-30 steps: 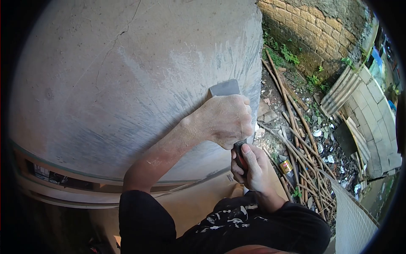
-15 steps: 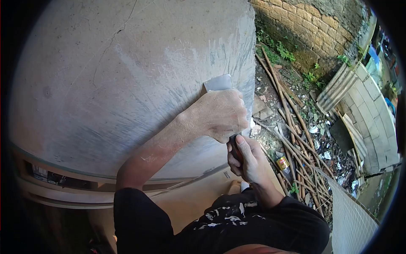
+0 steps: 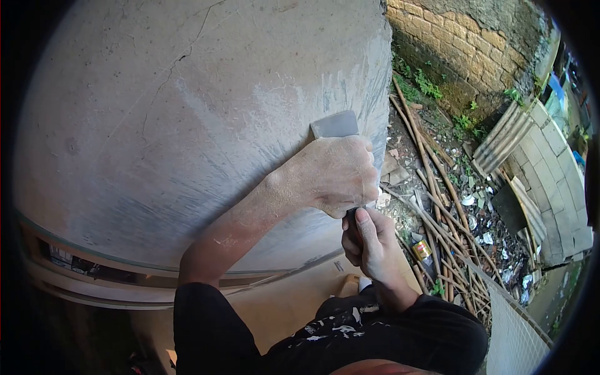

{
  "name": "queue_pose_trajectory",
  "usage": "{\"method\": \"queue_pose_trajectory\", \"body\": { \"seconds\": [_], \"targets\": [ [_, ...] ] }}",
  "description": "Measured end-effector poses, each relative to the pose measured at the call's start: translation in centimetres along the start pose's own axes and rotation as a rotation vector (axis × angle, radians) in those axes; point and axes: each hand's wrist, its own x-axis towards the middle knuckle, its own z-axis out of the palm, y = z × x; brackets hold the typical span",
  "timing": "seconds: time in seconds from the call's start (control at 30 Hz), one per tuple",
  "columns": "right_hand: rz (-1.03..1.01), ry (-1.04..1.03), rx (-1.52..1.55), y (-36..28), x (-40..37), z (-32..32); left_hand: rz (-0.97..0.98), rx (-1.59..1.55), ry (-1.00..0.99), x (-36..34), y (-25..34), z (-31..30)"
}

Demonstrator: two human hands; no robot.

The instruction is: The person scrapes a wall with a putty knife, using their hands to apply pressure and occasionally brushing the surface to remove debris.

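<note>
A scraper (image 3: 337, 125) with a wide flat metal blade lies against a grey, scuffed wall (image 3: 206, 106), close to the wall's right edge. My left hand (image 3: 347, 172), coated in pale dust, is closed around the upper part of the tool just below the blade. Below it, my right hand (image 3: 370, 242) grips the dark handle, thumb pressed along its top. Most of the handle is hidden by my fingers. Streaks of scraped marks and a thin crack show on the wall surface.
Bamboo poles (image 3: 431, 169) lie among rubble and litter on the ground at right, with a yellow can (image 3: 422, 250) beside them. A mossy brick wall (image 3: 456, 37) stands behind. Concrete blocks (image 3: 553, 181) and white mesh (image 3: 509, 331) are farther right. A ledge (image 3: 112, 290) runs below the wall.
The whole view has shifted a little, so wall, hands and scraper appear slightly farther right. Both hands keep their grip, and the blade stays at nearly the same spot by the wall's edge.
</note>
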Motion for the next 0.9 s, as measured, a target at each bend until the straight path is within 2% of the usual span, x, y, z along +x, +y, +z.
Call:
{"method": "queue_pose_trajectory", "body": {
  "seconds": [0.07, 0.1, 0.2, 0.33, 0.47, 0.57, 0.73, 0.9],
  "targets": [
    [-0.088, -0.033, -0.037, -1.1, 1.7, 0.7, -0.005, 0.046, -0.048, -0.1, -1.4, -1.5],
    [-0.069, -0.038, -0.005, -1.4, 2.3, 0.7, -0.018, 0.091, -0.097, -0.2, -2.1, -2.1],
    [-0.05, -0.027, -0.006, -1.5, 2.7, 0.5, -0.062, 0.124, -0.063, -0.3, -2.0, -2.1],
    [-0.017, -0.031, 0.009, -1.8, 1.1, 0.4, -0.084, 0.073, -0.01, -0.1, -1.1, -2.1],
    [0.1, 0.014, 0.049, 0.2, -0.8, -0.1, -0.056, -0.029, -0.08, 0.2, 0.8, 0.5],
    [0.102, -0.003, 0.089, 0.0, -1.1, -0.2, -0.056, -0.075, -0.088, 0.2, 1.1, 0.6],
    [0.138, -0.008, 0.124, -0.9, -1.6, -0.1, -0.069, -0.124, -0.065, 0.2, 1.1, 0.4],
    [0.192, 0.078, 0.016, -2.2, -1.3, 0.2, -0.065, -0.171, 0.036, 0.4, 0.6, 1.2]
  ]
}}
